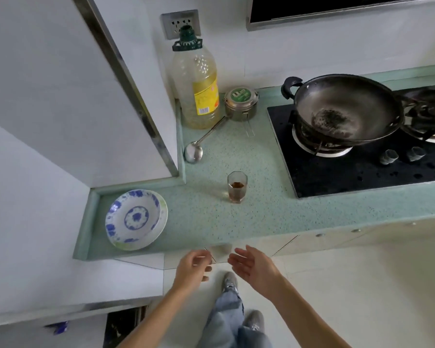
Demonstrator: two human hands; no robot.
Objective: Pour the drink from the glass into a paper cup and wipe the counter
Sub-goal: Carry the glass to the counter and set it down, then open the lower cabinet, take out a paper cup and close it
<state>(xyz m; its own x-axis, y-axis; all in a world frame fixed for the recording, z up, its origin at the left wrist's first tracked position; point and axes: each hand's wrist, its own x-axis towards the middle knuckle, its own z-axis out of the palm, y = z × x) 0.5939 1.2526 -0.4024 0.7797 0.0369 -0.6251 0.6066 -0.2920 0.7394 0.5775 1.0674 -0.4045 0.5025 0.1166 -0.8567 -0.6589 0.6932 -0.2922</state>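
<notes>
Green speckled counter [261, 214], kitchen corner, hob at right. Glass [237, 187] stands upright mid-counter, approx a third full of brown drink, clear of both hands. No paper cup or cloth in view. Left hand [192, 268] loosely curled, right hand [251, 266] open palm-in; both empty, near edge, prob. poised to reach. Blue-patterned plate [136, 219] empty, near left.
</notes>
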